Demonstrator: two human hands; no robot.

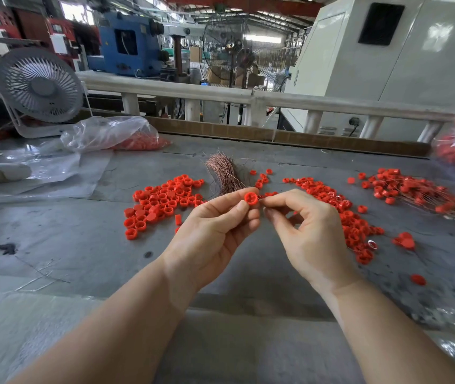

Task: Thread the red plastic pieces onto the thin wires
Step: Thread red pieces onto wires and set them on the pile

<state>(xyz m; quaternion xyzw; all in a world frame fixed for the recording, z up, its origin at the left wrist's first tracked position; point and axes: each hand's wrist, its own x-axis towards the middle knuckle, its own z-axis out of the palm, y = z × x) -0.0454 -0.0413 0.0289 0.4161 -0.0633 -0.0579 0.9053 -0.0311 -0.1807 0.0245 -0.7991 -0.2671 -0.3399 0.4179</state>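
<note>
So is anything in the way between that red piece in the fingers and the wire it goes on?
Nothing visible. The left hand pinches the small round red plastic piece, and the right hand pinches close beside it; the wire there is too thin to see.

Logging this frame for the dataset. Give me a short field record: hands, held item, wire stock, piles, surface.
left hand: left hand pinches a red cap between thumb and fingertips
right hand: right hand pinches beside the cap; any wire in it is too thin to see
wire stock: copper wire bundle lying behind the hands
loose caps: left pile; right pile
threaded caps: far-right pile with wires showing
bagged caps: plastic bag, back left
surface: grey table
other: desk fan, back left
</note>
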